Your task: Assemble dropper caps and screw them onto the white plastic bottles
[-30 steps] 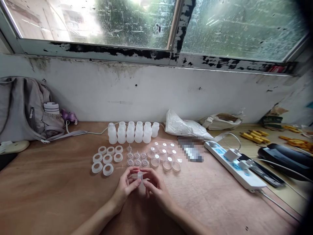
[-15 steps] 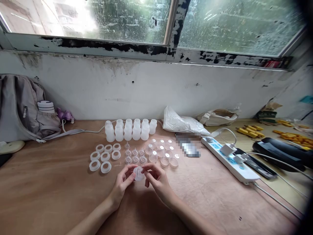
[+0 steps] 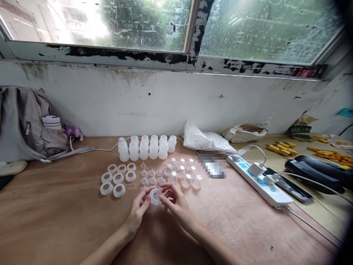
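Observation:
My left hand [image 3: 138, 211] and my right hand [image 3: 176, 204] meet over the wooden table [image 3: 55, 221], both pinching one small translucent ring-shaped part [image 3: 155, 196] between their fingertips. Just beyond the hands lie small clear nipple pieces [image 3: 151, 177]. Left of those sit several white collar rings [image 3: 116, 180]. Clear round caps [image 3: 185, 174] lie to the right. A row of small white bottles [image 3: 146, 148] stands behind them.
A grey backpack [image 3: 22, 125] with a cup leans against the wall at left. A white plastic bag [image 3: 205, 140], a cloth pouch [image 3: 244, 133], a white power strip [image 3: 259, 182] with chargers and cables, yellow parts [image 3: 280, 149] and a black device [image 3: 320, 171] fill the right side.
The part in my fingers was turned from lying sideways to showing its round opening. My hands stayed together in the same spot; the view shifted slightly.

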A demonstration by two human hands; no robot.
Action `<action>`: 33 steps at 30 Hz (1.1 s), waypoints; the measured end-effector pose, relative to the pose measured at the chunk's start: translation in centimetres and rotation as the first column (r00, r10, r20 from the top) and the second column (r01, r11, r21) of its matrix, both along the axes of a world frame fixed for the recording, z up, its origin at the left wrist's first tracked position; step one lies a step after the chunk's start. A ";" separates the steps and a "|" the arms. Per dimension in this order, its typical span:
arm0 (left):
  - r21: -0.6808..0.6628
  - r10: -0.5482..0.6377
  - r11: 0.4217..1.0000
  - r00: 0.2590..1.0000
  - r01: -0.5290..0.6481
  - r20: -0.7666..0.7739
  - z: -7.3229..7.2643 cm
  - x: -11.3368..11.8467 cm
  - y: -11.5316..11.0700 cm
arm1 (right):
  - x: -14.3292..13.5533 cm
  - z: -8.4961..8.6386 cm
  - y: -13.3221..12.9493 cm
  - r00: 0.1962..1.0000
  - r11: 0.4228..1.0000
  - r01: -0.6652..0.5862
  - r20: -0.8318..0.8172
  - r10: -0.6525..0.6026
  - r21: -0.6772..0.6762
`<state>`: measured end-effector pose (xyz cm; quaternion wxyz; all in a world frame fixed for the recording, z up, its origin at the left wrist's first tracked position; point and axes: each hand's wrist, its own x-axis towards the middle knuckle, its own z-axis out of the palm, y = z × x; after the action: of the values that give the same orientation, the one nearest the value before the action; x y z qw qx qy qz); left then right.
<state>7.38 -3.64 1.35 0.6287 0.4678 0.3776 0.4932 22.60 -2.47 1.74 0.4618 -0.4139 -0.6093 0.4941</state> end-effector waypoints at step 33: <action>0.219 0.135 0.975 0.883 -0.038 -0.449 -0.5 0.0 -0.6 | -0.3 -0.7 -0.1 0.983 0.989 -0.111 0.157 0.095 0.095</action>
<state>7.41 -4.22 0.83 0.4469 0.6161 0.4841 0.4318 22.26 -2.52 1.06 0.4086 -0.3937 -0.6882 0.4520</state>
